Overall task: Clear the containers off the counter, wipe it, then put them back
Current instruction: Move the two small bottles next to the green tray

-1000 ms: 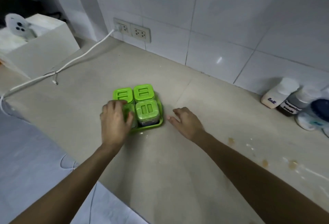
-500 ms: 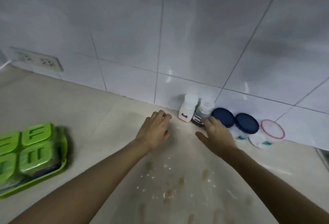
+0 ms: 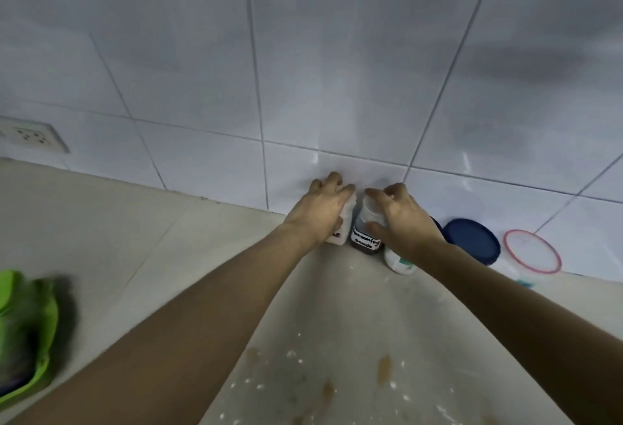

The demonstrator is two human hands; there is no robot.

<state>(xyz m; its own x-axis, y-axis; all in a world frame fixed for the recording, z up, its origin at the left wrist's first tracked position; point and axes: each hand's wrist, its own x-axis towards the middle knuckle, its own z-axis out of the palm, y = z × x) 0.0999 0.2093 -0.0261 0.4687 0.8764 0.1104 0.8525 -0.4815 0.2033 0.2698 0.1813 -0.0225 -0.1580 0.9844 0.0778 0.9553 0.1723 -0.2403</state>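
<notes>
Against the far wall, my left hand is wrapped round the white bottle and my right hand round the dark jar beside it, both standing on the counter. They look small, light and smooth, so I'd grip mid-body, not the caps.

Left hand grips white bottle; right hand dark jar.

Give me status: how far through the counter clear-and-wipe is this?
Early. Done: green spice tray sits off to the left. In hand: left hand on white salt bottle, right hand on dark seasoning bottle. Left: blue-lidded tubs, red-rimmed container, wiping brown stains, returning everything.
</notes>
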